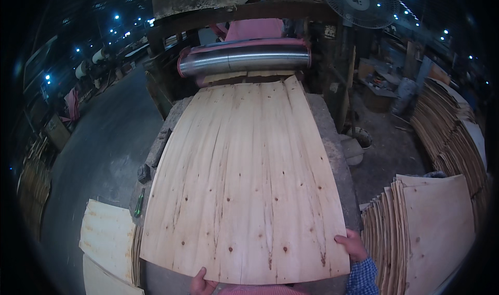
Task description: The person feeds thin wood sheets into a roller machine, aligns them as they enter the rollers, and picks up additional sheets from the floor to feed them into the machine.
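Observation:
A large pale wood veneer sheet (244, 175) with dark knots and cracks lies lengthwise in front of me. Its far edge reaches close to a shiny metal roller (247, 59) in a machine frame. My left hand (202, 283) grips the near edge left of the middle, thumb on top and the other fingers hidden underneath. At the near right corner, my right hand (353, 244) holds the right edge, with its thumb over the top face. A blue checked sleeve covers my right forearm.
Veneer stacks (439, 232) stand at the right, and a lower stack (108, 222) at the near left. A green-handled tool (140, 202) and a dark block (144, 174) lie on the table's left edge. A fan (358, 0) hangs at upper right; beyond the roller is a person in pink (254, 30).

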Demonstrator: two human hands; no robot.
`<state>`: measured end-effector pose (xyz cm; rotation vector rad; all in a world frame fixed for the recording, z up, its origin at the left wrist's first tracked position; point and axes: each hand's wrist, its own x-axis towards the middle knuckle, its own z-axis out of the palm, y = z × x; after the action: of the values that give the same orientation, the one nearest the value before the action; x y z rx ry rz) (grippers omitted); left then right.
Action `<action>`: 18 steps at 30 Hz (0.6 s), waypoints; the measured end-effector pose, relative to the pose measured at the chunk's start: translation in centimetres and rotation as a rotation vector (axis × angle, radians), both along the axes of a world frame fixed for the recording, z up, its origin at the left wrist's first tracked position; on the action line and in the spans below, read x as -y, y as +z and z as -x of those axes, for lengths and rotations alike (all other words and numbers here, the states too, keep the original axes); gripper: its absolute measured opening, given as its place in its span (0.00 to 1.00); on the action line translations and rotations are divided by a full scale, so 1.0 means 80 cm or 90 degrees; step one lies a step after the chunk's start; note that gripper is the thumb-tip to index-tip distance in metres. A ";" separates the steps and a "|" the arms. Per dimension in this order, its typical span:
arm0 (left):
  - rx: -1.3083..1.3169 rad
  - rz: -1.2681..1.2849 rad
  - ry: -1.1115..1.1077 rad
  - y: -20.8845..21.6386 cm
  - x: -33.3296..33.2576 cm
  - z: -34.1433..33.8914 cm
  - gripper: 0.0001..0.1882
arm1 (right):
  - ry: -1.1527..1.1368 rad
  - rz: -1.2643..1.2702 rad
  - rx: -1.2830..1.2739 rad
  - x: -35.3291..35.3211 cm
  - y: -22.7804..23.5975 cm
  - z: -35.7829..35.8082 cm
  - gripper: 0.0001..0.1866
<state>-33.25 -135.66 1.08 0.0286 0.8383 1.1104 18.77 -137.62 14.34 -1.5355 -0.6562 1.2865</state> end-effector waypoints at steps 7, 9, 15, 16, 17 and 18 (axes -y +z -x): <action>-0.046 -0.071 -0.034 0.059 -0.056 -0.028 0.26 | -0.027 -0.031 -0.003 -0.048 0.016 -0.027 0.18; -0.022 -0.038 -0.056 0.058 -0.121 -0.046 0.24 | -0.042 -0.018 0.228 -0.075 0.002 -0.036 0.21; -0.022 -0.038 -0.007 0.025 -0.292 -0.120 0.22 | 0.059 -0.074 0.787 -0.082 -0.062 0.032 0.31; -0.018 -0.039 -0.010 0.025 -0.320 -0.132 0.22 | 0.087 -0.069 0.783 -0.066 -0.094 0.045 0.31; -0.017 -0.034 -0.018 0.021 -0.346 -0.143 0.22 | 0.091 -0.065 0.789 -0.043 -0.109 0.062 0.32; -0.005 -0.039 -0.008 0.016 -0.373 -0.150 0.22 | 0.095 -0.061 0.792 -0.029 -0.115 0.078 0.32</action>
<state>-21.28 -105.84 2.35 0.0894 0.8099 1.1242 12.54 -135.26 5.13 -2.1414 -1.5783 0.2284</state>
